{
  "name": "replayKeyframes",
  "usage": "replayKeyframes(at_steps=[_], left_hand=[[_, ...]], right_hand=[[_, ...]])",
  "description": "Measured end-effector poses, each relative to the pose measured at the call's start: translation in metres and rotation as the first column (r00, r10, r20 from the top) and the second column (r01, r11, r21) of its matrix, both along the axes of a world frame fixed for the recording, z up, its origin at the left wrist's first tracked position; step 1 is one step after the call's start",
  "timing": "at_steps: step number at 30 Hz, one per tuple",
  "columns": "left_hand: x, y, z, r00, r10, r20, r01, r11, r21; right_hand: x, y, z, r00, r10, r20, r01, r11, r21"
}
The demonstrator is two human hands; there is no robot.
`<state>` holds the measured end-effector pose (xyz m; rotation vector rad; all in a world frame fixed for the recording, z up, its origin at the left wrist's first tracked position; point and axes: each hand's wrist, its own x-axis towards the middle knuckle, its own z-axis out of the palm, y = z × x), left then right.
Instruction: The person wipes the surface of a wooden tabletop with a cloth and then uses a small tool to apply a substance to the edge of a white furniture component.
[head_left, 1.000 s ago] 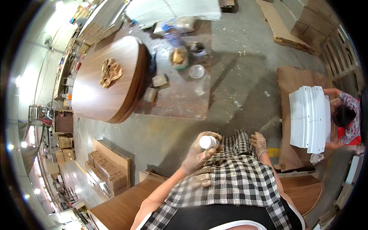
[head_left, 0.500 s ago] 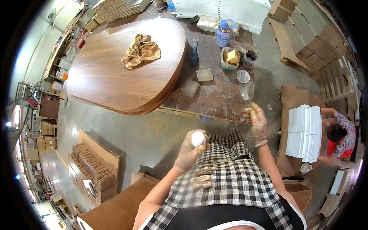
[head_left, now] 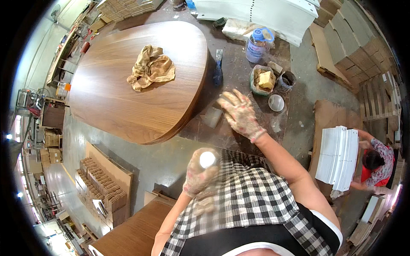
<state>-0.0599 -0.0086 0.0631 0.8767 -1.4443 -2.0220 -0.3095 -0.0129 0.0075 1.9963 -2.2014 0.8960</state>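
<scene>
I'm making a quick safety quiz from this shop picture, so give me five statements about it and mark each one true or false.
1. The left hand holds a white round object. True.
2. The right hand is bare. False: it wears a stained glove.
3. The crumpled cloth lies inside the tub. False: it lies on the brown wooden top.
4. The blue-handled scraper lies between the brown wooden top and the tub. True.
5. The blue-capped bottle is nearer the person than the tub. False: it is farther away.
</scene>
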Motion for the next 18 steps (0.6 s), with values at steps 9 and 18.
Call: replayKeyframes(at_steps=[9, 18], left_hand=[[-0.004, -0.037, 0.008, 0.995, 0.049, -0.082, -0.051, 0.998, -0.025], [-0.011, -0.118, 0.041, 0.956, -0.284, -0.067, 0.253, 0.92, -0.298]], right_hand=[[-0.002, -0.013, -0.001, 0.998, -0.054, -0.025, 0.054, 0.999, 0.003], [0.077, -0.027, 0.004, 0.988, -0.149, 0.044, 0.12, 0.909, 0.4]])
